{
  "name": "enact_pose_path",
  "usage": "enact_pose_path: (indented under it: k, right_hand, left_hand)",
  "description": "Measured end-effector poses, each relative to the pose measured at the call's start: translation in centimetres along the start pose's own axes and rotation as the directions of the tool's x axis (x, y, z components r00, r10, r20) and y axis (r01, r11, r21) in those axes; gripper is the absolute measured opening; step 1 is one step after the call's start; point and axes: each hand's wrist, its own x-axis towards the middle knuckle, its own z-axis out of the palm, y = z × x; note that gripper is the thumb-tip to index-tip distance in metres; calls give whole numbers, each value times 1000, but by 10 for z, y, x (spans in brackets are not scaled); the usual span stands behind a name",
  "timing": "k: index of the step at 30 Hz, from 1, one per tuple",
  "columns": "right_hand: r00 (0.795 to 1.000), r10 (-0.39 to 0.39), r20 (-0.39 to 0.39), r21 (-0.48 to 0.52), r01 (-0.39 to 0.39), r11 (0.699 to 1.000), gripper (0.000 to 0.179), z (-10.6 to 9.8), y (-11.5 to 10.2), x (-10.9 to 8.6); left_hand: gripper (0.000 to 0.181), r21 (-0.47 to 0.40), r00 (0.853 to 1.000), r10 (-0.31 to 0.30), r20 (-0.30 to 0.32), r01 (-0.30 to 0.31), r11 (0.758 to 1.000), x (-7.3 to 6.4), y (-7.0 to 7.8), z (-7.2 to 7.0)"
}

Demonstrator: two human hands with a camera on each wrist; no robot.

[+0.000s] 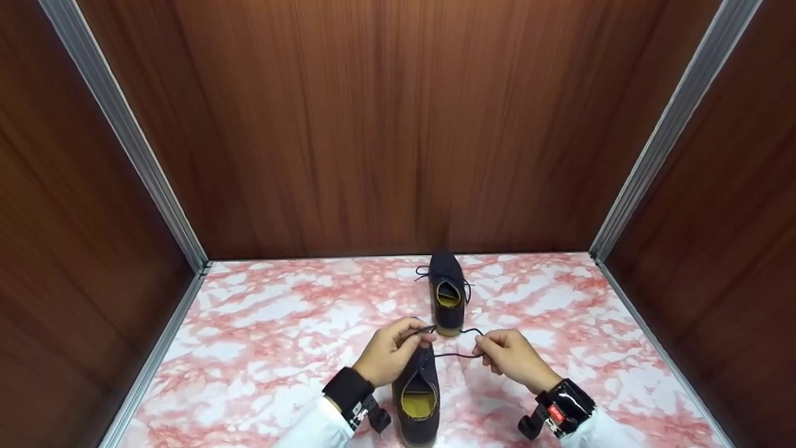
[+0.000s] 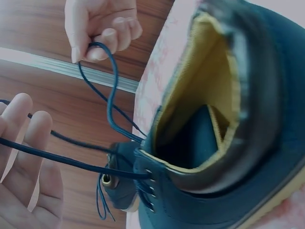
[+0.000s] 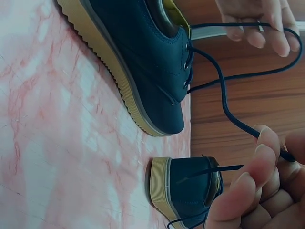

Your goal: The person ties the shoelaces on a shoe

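Observation:
A dark navy lace-up shoe [image 1: 418, 429] with a yellow lining stands between the hands, its heel toward me. My left hand [image 1: 392, 350] holds one shoelace [image 2: 81, 163] above and left of its eyelets; the right wrist view shows that lace bent into a loop [image 3: 298, 47] at the fingers. On the other side my right hand [image 1: 511, 358] pinches the second shoelace [image 3: 223, 90] between thumb and fingers. This lace runs slack from the shoe, and its loose end [image 1: 471, 330] sticks out toward the left. The left thumb is cut off in the left wrist view.
A matching shoe [image 1: 445, 267] stands farther back near the rear panel [image 1: 385, 137], its laces tied in a bow. Red-and-white marbled tabletop [image 1: 261, 348] lies beneath. Brown wood panels [image 1: 81, 249] with metal corner strips [image 1: 671, 112] enclose the sides and back.

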Motion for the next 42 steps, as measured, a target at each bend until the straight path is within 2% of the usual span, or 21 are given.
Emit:
enact_pose_path:
  k: [7,10,13,16,17,21,25,28,32,37,39,42]
  right_hand:
    - [1000,-16,9,-6,16,1000,37,1,2,1]
    - [1000,-15,16,-6,15,1000,39,0,2,1]
    - [1000,-12,18,-5,12,1000,39,0,2,0]
    - [1000,-11,21,-3,11,1000,38,0,0,1]
    - [1000,-14,21,-4,14,1000,38,-1,0,1]
    - [1000,-23,8,17,23,1000,37,-4,-5,2]
    - [999,-35,-12,46,35,998,37,-8,-10,4]
    - [999,-44,-22,34,45,998,35,-10,-16,6]
    - [997,-71,-35,-1,71,998,32,-11,-25,11]
    - [991,-129,-32,-26,128,991,31,-10,-38,21]
    - [989,-144,-28,-27,143,989,31,-8,-42,26]
    - [988,-155,-18,-20,154,988,31,-5,-46,35]
  left_hand:
    - [18,-44,999,17,-28,-18,999,6,1,0]
    - [17,-11,999,-3,-46,3,1000,7,-1,0]
    - [15,105,994,-64,-87,73,992,7,-7,-2]
    - [12,195,979,-161,-124,183,964,5,-16,-7]
    - [12,205,973,-190,-133,215,955,4,-19,-9]
    - [14,204,956,-248,-157,277,939,-1,-26,-16]
    - [19,233,954,-234,-189,275,933,-1,-26,-21]
    - [21,284,961,-197,-195,247,926,2,-24,-20]
    - [21,342,969,-164,-183,219,914,8,-24,-14]
    - [18,407,979,-83,-186,153,900,17,-26,-3]
    - [17,407,978,-73,-194,148,901,19,-28,2]
    - [16,387,974,-101,-202,174,905,17,-32,8]
